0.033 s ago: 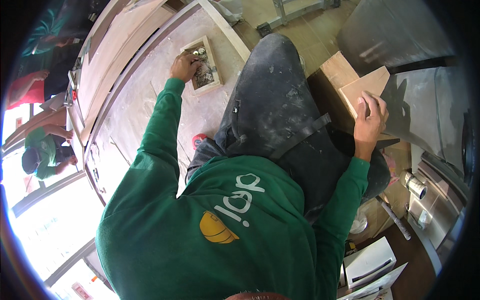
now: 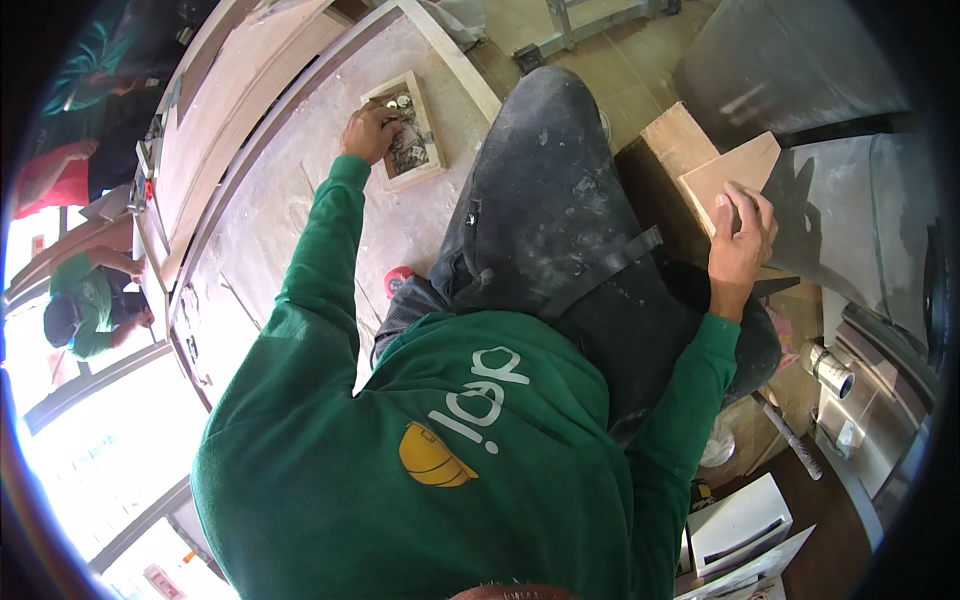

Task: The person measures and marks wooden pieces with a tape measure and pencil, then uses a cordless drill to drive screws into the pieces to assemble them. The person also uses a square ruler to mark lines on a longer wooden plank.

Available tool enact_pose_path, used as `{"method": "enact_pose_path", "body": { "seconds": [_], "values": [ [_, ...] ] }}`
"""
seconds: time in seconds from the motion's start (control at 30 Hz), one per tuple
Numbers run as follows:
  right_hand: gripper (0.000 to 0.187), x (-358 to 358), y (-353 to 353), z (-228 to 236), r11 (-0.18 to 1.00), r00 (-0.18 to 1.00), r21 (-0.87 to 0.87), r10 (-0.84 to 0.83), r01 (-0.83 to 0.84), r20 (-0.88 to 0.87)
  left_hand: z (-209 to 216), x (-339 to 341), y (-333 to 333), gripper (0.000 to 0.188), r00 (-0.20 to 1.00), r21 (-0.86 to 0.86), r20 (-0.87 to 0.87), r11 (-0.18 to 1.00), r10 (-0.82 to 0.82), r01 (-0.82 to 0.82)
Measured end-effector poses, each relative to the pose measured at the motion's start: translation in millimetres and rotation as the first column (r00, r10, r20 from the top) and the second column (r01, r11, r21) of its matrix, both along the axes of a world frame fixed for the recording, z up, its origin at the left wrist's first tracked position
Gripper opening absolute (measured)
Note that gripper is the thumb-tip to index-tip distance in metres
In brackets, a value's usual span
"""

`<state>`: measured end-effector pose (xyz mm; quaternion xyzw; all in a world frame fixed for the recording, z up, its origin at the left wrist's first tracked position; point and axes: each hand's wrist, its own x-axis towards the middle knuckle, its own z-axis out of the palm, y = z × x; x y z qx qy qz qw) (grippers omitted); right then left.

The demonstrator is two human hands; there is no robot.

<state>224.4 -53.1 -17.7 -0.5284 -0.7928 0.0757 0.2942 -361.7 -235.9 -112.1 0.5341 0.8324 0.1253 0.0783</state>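
My left hand (image 2: pixel 370 134) reaches over the left edge of a small wooden box (image 2: pixel 432 158), its fingers bent and drawn together down among small metal pieces (image 2: pixel 408 152). Whatever the fingertips grip is hidden. On the right, my right hand (image 2: pixel 742 232) is bent over the near edge of a pale, angular piece of wood (image 2: pixel 728 178), fingers on top. That piece lies across another wooden board (image 2: pixel 680 138), and a dark pointed blade-like shape (image 2: pixel 776 286) shows below my wrist.
The box rests on a dusty pale panel (image 2: pixel 290 215) framed by wooden strips (image 2: pixel 450 60). A metal cylinder (image 2: pixel 832 372) and a tool with a long grey handle (image 2: pixel 790 435) lie at lower right. Other people, one in a green shirt (image 2: pixel 95 305), work at far left.
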Motion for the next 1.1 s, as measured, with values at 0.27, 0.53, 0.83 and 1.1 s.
{"method": "enact_pose_path", "body": {
  "seconds": [0.27,0.53,0.83,1.1],
  "values": [
    [0.02,2,1,-1,1.0,1.0,-0.003,0.001,-0.001,0.022,3,2,3,0.031,0.996,0.024,-0.03,0.996,-0.088,0.089],
    [0.021,4,0,-1,1.0,1.0,-0.019,-0.012,0.012,0.008,-7,9,16,0.021,0.998,-0.02,-0.041,0.998,-0.053,0.053],
    [0.02,6,3,-6,1.0,0.999,0.007,-0.006,0.006,-0.049,27,6,-1,0.021,0.997,0.287,0.064,0.957,-0.052,0.032],
    [0.027,26,6,6,0.985,0.998,-0.166,0.037,-0.045,-0.051,146,177,100,0.009,0.801,0.515,0.476,0.854,-0.363,0.081]
  ]
}}
